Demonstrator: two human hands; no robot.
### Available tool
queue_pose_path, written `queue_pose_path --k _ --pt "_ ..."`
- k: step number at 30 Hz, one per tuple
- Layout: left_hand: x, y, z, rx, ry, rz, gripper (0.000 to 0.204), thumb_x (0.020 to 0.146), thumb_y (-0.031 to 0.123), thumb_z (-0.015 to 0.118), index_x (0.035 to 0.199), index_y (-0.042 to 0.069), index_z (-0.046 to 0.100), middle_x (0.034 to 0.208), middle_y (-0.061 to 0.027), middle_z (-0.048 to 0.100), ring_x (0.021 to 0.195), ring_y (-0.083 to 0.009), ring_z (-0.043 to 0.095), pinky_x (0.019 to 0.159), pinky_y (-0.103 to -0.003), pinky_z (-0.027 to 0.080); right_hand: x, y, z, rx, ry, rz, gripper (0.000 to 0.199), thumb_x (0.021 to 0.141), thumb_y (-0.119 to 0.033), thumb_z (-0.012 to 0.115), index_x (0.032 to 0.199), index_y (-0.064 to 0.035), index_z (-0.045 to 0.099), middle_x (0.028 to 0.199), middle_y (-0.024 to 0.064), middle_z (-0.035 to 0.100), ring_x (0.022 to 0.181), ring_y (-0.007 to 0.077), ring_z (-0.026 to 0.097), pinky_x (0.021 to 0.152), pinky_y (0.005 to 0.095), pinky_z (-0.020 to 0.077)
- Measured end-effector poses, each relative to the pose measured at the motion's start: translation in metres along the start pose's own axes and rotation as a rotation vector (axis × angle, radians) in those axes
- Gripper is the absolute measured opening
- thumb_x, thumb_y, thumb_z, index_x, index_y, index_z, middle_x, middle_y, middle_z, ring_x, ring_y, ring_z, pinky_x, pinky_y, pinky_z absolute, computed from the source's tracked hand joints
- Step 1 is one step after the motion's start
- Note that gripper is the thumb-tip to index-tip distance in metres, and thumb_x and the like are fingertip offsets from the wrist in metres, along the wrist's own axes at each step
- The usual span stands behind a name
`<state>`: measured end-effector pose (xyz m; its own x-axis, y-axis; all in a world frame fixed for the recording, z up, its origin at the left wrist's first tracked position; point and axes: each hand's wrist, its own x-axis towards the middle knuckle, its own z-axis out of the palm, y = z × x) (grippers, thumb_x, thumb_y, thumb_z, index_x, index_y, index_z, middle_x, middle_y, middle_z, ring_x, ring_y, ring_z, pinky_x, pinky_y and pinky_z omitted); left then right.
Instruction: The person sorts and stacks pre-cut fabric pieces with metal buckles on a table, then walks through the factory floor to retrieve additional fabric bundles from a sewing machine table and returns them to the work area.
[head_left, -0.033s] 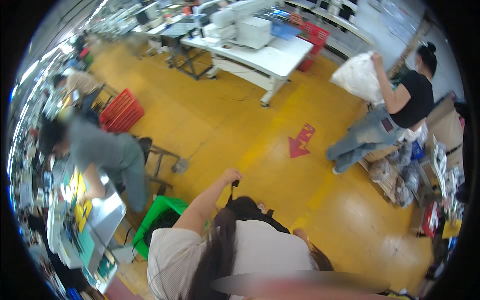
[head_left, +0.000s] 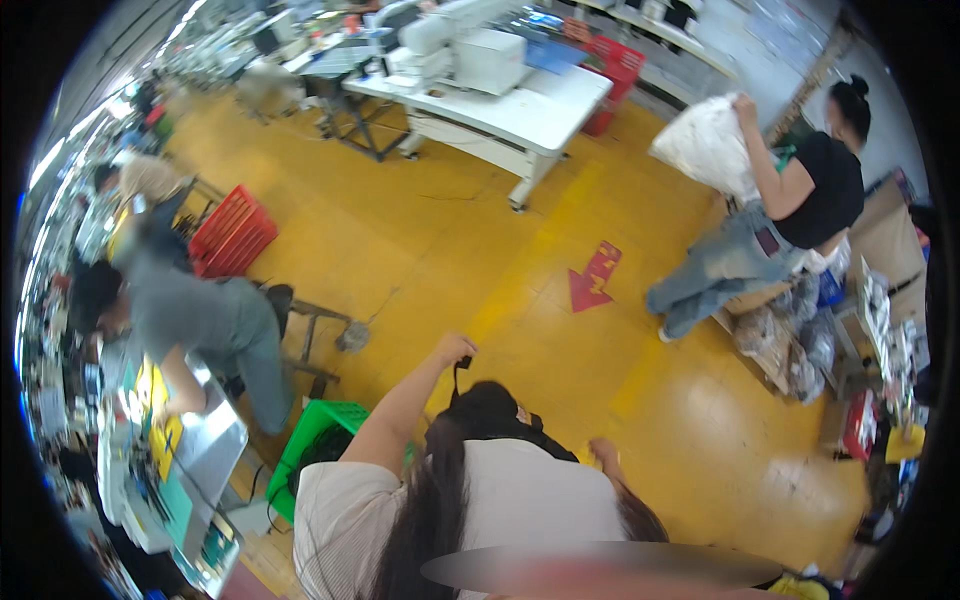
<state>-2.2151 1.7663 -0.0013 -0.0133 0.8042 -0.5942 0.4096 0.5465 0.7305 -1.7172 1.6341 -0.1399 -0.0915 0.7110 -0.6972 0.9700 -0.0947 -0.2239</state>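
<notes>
My left hand (head_left: 458, 348) reaches forward, closed around a black strap (head_left: 460, 372). From the hand the strap hangs down toward a black cloth-like thing (head_left: 485, 405) in front of my waist; I cannot make out what that is. Out to the right of my body is my right hand (head_left: 603, 450), low over the yellow floor. Its fingers are too small and blurred to read, and no object shows in it.
A green crate (head_left: 325, 415) with dark contents stands at my left, beside a worktable (head_left: 225, 440) where a person sits. Ahead are a white machine table (head_left: 520, 110) and a red crate (head_left: 235, 232). To the right a person holds a white sack (head_left: 705, 145) near boxes and bags.
My right hand has come farther forward and out from my side. The left hand still holds the black strap. The whole view has shifted slightly.
</notes>
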Motion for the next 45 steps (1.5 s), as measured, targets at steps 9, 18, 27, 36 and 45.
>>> queue_pose_path --k 9,18,27,36,45 --pt "0.202 0.151 -0.033 0.013 -0.07 0.043 0.016 0.068 -0.005 0.075 0.082 0.0 0.068 0.072 -0.0079 0.067 0.065 -0.0164 0.064 0.061 -0.029 0.052 0.217 -0.129 -0.325 0.521 0.43 -0.111 0.038 0.088 -0.031 0.058 0.115 -0.0048 0.062 0.108 0.018 0.067 0.1 0.0327 0.064 0.087 0.0409 0.0497" --pt "0.423 0.361 -0.056 0.225 -0.239 0.248 0.019 0.074 0.003 0.077 0.088 -0.003 0.066 0.073 -0.0079 0.067 0.065 -0.015 0.064 0.058 -0.03 0.053 0.331 -0.146 -0.398 0.92 -0.051 0.074 0.035 0.089 -0.026 0.064 0.118 -0.0084 0.06 0.096 0.0053 0.064 0.075 0.0147 0.063 0.054 0.0285 0.0458" --pt "0.597 0.532 0.011 0.407 -0.17 0.374 0.075 0.076 0.044 0.078 0.131 0.001 0.052 0.118 -0.0258 0.059 0.112 -0.0343 0.058 0.096 -0.039 0.046 0.58 -0.088 -0.573 0.615 0.04 -0.153 0.027 0.088 -0.024 0.063 0.107 -0.0044 0.063 0.081 0.0048 0.063 0.068 0.0158 0.059 0.061 0.0331 0.0482" --pt "0.711 0.63 -0.029 -0.147 -0.092 0.119 0.056 0.087 0.029 0.07 0.131 0.0 0.05 0.121 -0.0159 0.059 0.112 -0.0231 0.056 0.091 -0.033 0.046 0.78 -0.163 -0.865 0.694 0.25 -0.232 0.033 0.089 -0.028 0.056 0.108 -0.0016 0.065 0.104 0.0184 0.067 0.09 0.0299 0.065 0.08 0.0374 0.0508" --pt "0.834 0.76 -0.095 -0.738 -0.108 0.004 0.046 0.095 0.034 0.058 0.129 0.004 0.051 0.119 -0.0098 0.057 0.109 -0.021 0.056 0.091 -0.034 0.046 0.842 -0.215 -1.044 0.664 0.423 -0.433 0.032 0.091 -0.026 0.062 0.116 -0.0057 0.063 0.106 0.0097 0.066 0.093 0.0224 0.064 0.086 0.0337 0.0497"
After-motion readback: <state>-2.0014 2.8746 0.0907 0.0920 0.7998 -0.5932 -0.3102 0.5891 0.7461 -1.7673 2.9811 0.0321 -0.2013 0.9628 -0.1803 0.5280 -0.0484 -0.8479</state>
